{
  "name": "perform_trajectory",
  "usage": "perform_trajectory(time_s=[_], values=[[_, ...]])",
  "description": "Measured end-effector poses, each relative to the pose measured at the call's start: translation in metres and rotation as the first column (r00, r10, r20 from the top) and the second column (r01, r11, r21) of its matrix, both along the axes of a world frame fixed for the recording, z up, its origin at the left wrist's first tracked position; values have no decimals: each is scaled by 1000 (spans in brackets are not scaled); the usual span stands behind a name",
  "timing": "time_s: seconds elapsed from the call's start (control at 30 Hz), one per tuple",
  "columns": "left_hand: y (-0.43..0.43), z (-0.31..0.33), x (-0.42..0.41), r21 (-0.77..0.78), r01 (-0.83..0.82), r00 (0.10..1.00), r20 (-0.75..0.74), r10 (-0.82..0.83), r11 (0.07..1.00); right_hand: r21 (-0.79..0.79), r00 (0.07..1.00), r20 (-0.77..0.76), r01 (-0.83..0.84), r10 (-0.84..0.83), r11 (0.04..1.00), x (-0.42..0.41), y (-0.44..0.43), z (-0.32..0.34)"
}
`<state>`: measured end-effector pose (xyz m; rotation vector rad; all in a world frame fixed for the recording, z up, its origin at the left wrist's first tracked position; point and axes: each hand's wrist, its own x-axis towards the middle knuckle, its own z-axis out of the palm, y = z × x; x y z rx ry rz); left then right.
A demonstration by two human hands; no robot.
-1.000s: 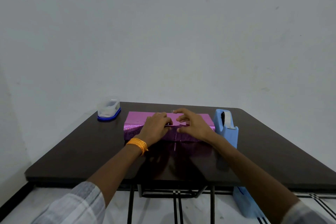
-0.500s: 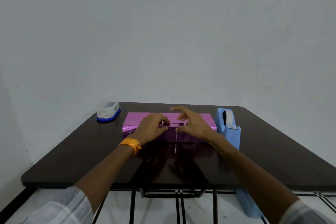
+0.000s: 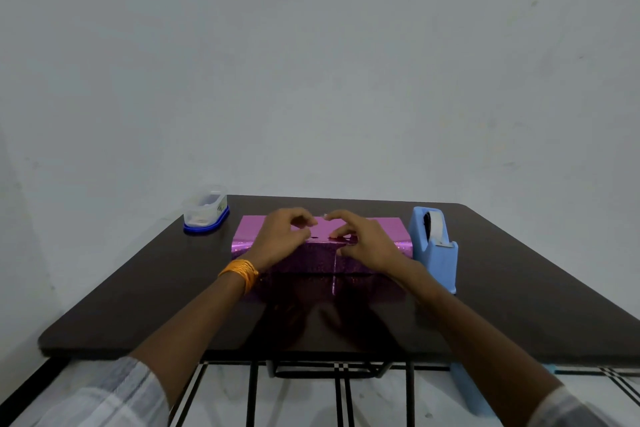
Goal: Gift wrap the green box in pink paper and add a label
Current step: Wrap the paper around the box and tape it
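A plain pale wall (image 3: 311, 80) stands behind a dark, glossy table (image 3: 519, 288), and the box (image 3: 301, 263) lies flat on the middle of it, towards the far edge.

Going by how it lies, the wrapping is nearly finished. The pink paper (image 3: 381, 229) covers the top, the near side and what shows of the left end, and no green is visible. A straight seam runs down the near side, just right of the middle. The far side and the right end are hidden, so I cannot tell whether they are closed. No label shows on the paper, so that step seems still to come, and perhaps a last bit of taping at the top.

Both hands rest on top of the box, close together over the middle. The left hand (image 3: 280, 239) has its fingers curled and its thumb and forefinger drawn near each other; whether they pinch anything is too small to tell. The right hand (image 3: 363, 243) is spread, with bent fingers touching the paper and the forefinger reaching towards the left hand.

The paper is glittery and shiny. It looks taut with sharp edges, and it is mirrored in the table.

A light blue tape dispenser (image 3: 433, 246) stands just beside the box's right end. A small clear tub (image 3: 206, 210) with a blue base sits near the far left corner.
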<state>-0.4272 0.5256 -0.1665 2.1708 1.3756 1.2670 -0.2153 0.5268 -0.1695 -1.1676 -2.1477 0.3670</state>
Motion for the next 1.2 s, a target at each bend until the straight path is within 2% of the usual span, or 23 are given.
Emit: perform_trajectory(time_s=[0.1, 0.17, 0.3, 0.47, 0.63, 1.0, 1.2], values=[[3, 15, -2, -13, 10, 981, 192, -7, 1000, -21, 998, 63, -19, 20, 1000, 3, -1, 3], [7, 25, -3, -70, 70, 978, 203, -54, 995, -55, 994, 99, -32, 37, 998, 5, -2, 7], [12, 33, 0, -265, 241, 969, 109, -220, 933, -128, 991, 111, -61, 75, 990, 10, -4, 15], [12, 31, -1, -371, 344, 931, 252, -263, 863, -194, 988, 70, -120, 136, 974, 13, -9, 23], [13, 33, -1, -422, 340, 933, 260, -247, 841, -228, 981, 51, -172, 188, 958, 16, -11, 22], [14, 39, 2, -548, 242, 969, 172, -176, 801, -234, 972, 72, -200, 222, 951, 14, -12, 24], [8, 49, 3, -614, 205, 976, 65, -209, 762, -256, 973, -71, -230, 219, 939, 13, -12, 27]])
